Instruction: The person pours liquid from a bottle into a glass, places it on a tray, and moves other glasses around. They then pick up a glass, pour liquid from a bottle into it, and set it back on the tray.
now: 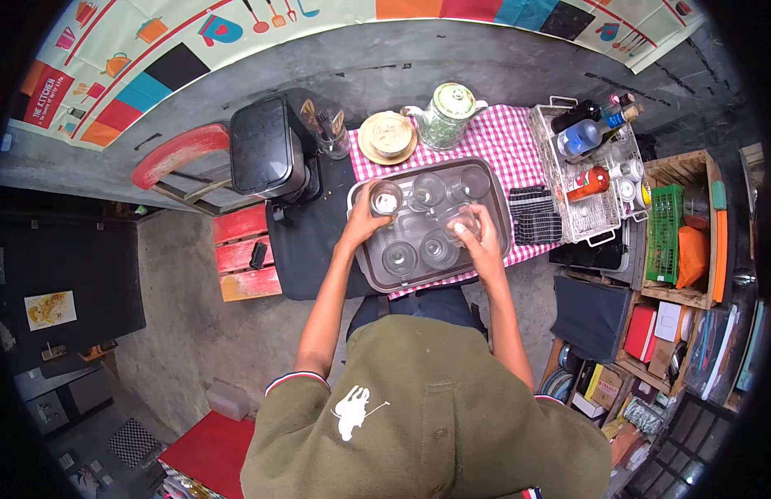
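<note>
A brown rectangular tray lies in front of me with several clear drinking glasses on it. My left hand is wrapped round a glass at the tray's far left. At the right side, my right hand grips another glass, which overlaps its neighbours in this view. Between the hands stands a glass, with one more glass at the far right corner. Two others, a glass and a glass, are on the near side.
Behind the tray are a lidded green-and-white pitcher and a bowl on a saucer. A utensil jar stands beside a black appliance. To the right sit a folded dark cloth and a wire rack of bottles.
</note>
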Available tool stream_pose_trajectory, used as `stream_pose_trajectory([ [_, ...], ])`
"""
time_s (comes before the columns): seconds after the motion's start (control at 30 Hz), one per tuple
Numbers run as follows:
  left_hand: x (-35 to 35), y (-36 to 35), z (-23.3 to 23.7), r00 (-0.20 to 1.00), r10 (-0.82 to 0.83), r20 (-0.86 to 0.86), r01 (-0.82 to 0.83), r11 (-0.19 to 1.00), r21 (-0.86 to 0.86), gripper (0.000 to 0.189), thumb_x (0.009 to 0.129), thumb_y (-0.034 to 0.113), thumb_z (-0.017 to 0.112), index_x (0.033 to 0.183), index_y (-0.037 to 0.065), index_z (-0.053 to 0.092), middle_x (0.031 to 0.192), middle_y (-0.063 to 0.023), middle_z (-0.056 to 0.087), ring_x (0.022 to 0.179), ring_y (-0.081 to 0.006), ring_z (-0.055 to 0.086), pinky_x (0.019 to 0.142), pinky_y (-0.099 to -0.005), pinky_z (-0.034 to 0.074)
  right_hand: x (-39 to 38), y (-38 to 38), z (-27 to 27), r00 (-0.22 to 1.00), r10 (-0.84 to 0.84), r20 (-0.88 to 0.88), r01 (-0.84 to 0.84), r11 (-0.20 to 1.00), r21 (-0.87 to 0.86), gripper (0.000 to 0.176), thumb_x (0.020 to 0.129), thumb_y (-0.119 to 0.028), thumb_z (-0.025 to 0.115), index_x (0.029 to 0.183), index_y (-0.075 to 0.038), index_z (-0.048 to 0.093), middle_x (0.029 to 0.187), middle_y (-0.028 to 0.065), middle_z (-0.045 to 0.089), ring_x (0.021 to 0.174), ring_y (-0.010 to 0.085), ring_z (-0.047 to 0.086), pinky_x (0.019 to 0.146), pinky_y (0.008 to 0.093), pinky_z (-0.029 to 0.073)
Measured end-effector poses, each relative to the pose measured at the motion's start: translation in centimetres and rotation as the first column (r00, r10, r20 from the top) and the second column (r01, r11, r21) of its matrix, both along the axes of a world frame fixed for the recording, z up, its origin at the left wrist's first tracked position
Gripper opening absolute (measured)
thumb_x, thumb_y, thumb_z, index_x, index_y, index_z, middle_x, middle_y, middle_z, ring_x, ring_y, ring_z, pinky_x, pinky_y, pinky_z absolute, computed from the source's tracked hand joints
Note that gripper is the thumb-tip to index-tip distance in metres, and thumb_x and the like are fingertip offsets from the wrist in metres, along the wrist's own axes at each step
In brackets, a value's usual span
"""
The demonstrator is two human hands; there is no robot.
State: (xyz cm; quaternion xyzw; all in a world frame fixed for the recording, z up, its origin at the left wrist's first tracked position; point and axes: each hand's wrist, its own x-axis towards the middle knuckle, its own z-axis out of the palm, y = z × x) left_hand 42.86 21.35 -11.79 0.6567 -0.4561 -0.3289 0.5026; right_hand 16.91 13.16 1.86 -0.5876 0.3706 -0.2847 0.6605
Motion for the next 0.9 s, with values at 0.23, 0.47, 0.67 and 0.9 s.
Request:
stream_pose_trajectory([
  [0.23,0.0,0.1,0.6,0.999,-0.021,-0.035,0.023,0.999,0.042,0.094,0.066,0.011,0.085,0.146,0.005,0.035,0.137,-0.0154,0.054,0.133,-0.027,0.05,0.113,-0.0368,0.036,-0.4,0.1,-0.3,1.0,-0.017,0.013,0.018,0.999,-0.027,0.045,0.092,-0.021,0.071,0.125,-0.002,0.048,0.104,0.0064,0.066,0.092,0.0094,0.062,0.074,0.0237,0.05],
  [0.47,-0.1,0.1,2.0,0.999,-0.019,-0.041,0.023,0.996,0.09,0.099,0.067,0.013,0.085,0.149,0.007,0.031,0.141,-0.0167,0.051,0.135,-0.029,0.048,0.114,-0.038,0.036,-1.5,0.3,-0.3,0.999,-0.041,-0.01,0.041,0.999,0.023,0.044,0.093,-0.021,0.071,0.126,-0.003,0.048,0.105,0.0068,0.066,0.09,0.0094,0.062,0.075,0.0243,0.05],
  [0.67,-0.5,1.3,1.5,0.994,0.089,-0.059,-0.085,0.994,0.068,0.099,0.075,0.017,0.082,0.153,0.002,0.023,0.148,-0.0217,0.04,0.14,-0.0321,0.04,0.116,-0.0394,0.032,-3.1,0.0,-0.6,0.999,-0.046,-0.006,0.046,0.998,0.04,0.046,0.092,-0.022,0.071,0.127,-0.004,0.047,0.102,0.005,0.066,0.088,0.0073,0.061,0.071,0.0228,0.048],
  [0.9,-7.5,2.4,10.2,0.738,0.591,-0.325,-0.661,0.731,-0.172,0.024,0.098,0.002,0.056,0.122,-0.003,0.054,0.116,-0.0111,0.062,0.11,-0.0169,0.06,0.099,-0.0294,0.046,-6.9,-1.4,-1.0,0.999,-0.041,-0.011,0.042,0.998,0.047,0.054,0.091,-0.023,0.073,0.133,-0.005,0.044,0.106,0.0048,0.066,0.094,0.008,0.06,0.075,0.0223,0.047],
])
